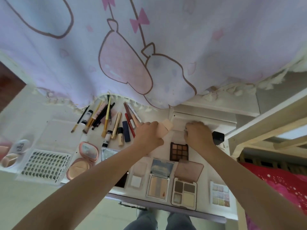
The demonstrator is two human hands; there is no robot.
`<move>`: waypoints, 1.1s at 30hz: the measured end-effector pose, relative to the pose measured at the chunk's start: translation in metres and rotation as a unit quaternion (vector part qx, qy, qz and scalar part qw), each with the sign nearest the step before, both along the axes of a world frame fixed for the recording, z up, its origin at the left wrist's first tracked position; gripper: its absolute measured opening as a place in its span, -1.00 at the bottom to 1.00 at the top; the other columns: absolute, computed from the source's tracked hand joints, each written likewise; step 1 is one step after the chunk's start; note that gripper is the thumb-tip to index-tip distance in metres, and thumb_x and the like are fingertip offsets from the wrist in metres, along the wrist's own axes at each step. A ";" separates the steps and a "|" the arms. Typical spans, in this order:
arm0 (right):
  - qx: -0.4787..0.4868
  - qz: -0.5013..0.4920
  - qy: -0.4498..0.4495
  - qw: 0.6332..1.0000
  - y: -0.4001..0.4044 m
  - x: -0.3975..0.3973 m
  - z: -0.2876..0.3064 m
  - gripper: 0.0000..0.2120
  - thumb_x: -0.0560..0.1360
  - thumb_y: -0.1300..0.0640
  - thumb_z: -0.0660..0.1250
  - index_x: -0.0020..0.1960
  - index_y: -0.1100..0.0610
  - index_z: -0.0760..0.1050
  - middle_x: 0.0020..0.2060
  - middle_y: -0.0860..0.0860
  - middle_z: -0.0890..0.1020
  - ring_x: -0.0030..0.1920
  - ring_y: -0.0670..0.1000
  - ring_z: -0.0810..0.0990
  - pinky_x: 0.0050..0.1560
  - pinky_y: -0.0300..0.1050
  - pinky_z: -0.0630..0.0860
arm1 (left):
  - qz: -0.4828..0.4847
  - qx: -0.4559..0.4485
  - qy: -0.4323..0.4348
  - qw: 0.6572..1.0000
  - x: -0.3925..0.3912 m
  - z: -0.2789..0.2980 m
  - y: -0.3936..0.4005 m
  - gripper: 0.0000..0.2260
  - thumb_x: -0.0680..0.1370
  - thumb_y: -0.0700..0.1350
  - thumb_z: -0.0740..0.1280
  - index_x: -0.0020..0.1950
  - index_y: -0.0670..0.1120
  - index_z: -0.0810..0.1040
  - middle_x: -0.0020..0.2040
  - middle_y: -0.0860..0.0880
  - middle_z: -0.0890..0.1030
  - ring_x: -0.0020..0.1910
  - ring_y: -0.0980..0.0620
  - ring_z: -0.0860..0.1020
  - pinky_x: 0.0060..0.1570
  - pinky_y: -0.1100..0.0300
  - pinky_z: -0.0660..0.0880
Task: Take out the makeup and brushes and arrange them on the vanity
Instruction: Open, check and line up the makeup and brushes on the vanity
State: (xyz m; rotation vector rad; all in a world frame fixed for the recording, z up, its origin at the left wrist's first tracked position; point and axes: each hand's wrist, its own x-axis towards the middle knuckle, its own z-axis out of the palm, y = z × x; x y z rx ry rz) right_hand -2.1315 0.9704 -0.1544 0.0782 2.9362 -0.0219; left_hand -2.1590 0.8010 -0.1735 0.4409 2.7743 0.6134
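Note:
On the white vanity [206, 201], my left hand [147, 135] grips peach makeup sponges [166, 126]. My right hand [197, 133] has its fingers curled on a pale, blurred item in or at a white box [204, 117]; what it holds is unclear. Several brushes and pencils [99, 117] lie fanned at the back left, with tubes and lipsticks [119, 130] beside them. A brown eyeshadow palette [179, 151] lies below my hands. Open palettes [184, 191] line the front edge.
A lash tray [46, 165], a pink compact [83, 161] and round jars [20, 146] sit at the left. A black box [218, 137] stands right of my right hand. A printed curtain [149, 47] hangs behind. A wooden frame [265, 127] and pink bedding [282, 183] are at the right.

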 end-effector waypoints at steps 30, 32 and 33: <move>-0.416 0.219 0.057 0.881 -0.025 0.044 0.167 -0.85 0.53 0.21 0.20 0.01 -0.01 0.45 -0.26 -0.21 0.48 -0.30 -0.24 0.46 -0.29 -0.47 0.40 | -0.055 0.084 0.225 0.969 0.080 0.170 -0.053 -0.68 0.57 0.00 0.13 -0.13 -0.23 0.51 -0.35 -0.05 0.46 -0.37 0.04 0.39 -0.35 0.31 0.24; -0.454 0.245 0.065 0.854 -0.016 0.043 0.173 -0.69 0.48 0.29 0.26 -0.01 -0.14 0.44 -0.12 -0.26 0.49 -0.14 -0.26 0.51 -0.19 -0.48 0.44 | -0.041 0.149 0.189 0.970 0.077 0.177 -0.054 -0.76 0.57 -0.11 0.21 -0.19 -0.24 0.50 -0.40 -0.03 0.40 -0.44 0.11 0.33 -0.35 0.33 0.26; -0.483 0.245 0.049 0.839 -0.013 0.042 0.175 -0.63 0.47 0.30 0.28 0.00 -0.19 0.43 -0.07 -0.27 0.50 -0.09 -0.26 0.54 -0.14 -0.44 0.47 | -0.038 0.162 0.189 0.968 0.074 0.178 -0.054 -0.79 0.56 -0.15 0.23 -0.24 -0.19 0.49 -0.43 0.01 0.37 -0.45 0.15 0.30 -0.36 0.33 0.26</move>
